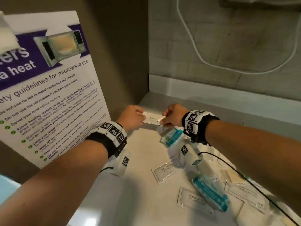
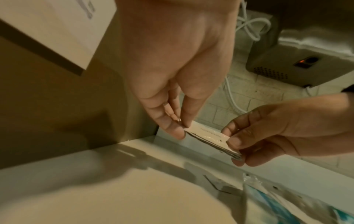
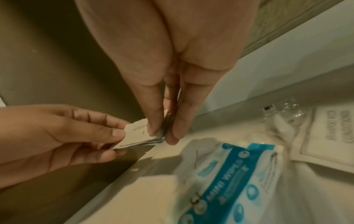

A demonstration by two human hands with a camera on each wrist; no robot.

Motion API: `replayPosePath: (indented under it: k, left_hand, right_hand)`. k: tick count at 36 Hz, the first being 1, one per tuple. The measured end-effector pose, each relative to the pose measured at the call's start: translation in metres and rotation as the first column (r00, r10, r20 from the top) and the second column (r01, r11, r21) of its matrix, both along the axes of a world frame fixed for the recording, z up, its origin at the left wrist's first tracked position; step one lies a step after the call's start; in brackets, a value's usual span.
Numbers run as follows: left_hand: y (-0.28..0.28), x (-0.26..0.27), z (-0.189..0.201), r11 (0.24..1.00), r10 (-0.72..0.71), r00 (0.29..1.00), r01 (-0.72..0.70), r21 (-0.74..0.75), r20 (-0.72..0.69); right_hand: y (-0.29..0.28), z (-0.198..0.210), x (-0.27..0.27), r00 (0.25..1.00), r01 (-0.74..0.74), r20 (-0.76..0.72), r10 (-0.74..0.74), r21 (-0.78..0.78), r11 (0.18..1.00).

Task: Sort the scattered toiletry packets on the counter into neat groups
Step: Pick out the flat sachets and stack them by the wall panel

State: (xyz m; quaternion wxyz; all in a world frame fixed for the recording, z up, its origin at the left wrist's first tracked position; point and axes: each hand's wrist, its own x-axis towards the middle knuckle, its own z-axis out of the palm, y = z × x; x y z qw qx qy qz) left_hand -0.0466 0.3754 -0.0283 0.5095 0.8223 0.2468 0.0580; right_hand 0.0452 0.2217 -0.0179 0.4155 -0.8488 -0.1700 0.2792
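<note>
Both hands hold a stack of toothpaste packets over the counter's far corner.

The left hand pinches the stack at its 9 o'clock end, and the right hand pinches the 3 o'clock end; each grip is thumb against fingers. On the counter, wipes packs and shampoo sachets lie scattered toward 4 o'clock of the stack.

Microwave safety poster, white cable
</note>
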Motion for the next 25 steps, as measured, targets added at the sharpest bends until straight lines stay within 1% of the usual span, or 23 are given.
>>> replayPosePath:
  k: [2, 5, 10, 12, 14, 17, 20, 25]
  left_hand:
    - [0.004, 0.012, -0.004, 1.000, 0.021, 1.000, -0.021, 0.021, -0.011]
    - [0.011, 0.026, -0.009, 0.995, 0.027, 0.998, -0.020, 0.101, -0.061]
    - [0.015, 0.041, -0.016, 0.986, 0.020, 0.989, 0.005, 0.166, -0.148]
    - [0.016, 0.042, -0.019, 0.971, -0.002, 0.981, 0.048, 0.234, -0.195]
    - [0.017, 0.043, -0.022, 0.950, 0.001, 0.980, 0.062, 0.305, -0.201]
    - [0.019, 0.046, -0.024, 0.939, 0.005, 0.976, 0.070, 0.336, -0.217]
    - [0.022, 0.047, -0.023, 0.921, 0.005, 0.969, 0.092, 0.380, -0.249]
    - [0.024, 0.048, -0.022, 0.892, 0.004, 0.958, 0.126, 0.433, -0.287]
  right_hand:
    - [0.008, -0.002, 0.005, 1.000, 0.021, -0.001, -0.021, -0.007, 1.000]
    - [0.020, -0.007, 0.015, 1.000, 0.009, -0.006, -0.009, -0.051, 0.999]
    - [0.035, -0.015, 0.028, 0.999, -0.040, -0.039, 0.033, -0.195, 0.980]
    - [0.038, -0.018, 0.031, 0.997, -0.079, -0.022, 0.076, -0.257, 0.963]
    - [0.040, -0.019, 0.031, 0.995, -0.085, 0.018, 0.096, -0.306, 0.948]
    - [0.044, -0.022, 0.031, 0.992, -0.092, 0.046, 0.115, -0.343, 0.935]
    - [0.045, -0.025, 0.030, 0.987, -0.126, 0.044, 0.154, -0.378, 0.917]
    - [0.047, -0.029, 0.030, 0.988, -0.123, 0.046, 0.151, -0.374, 0.919]
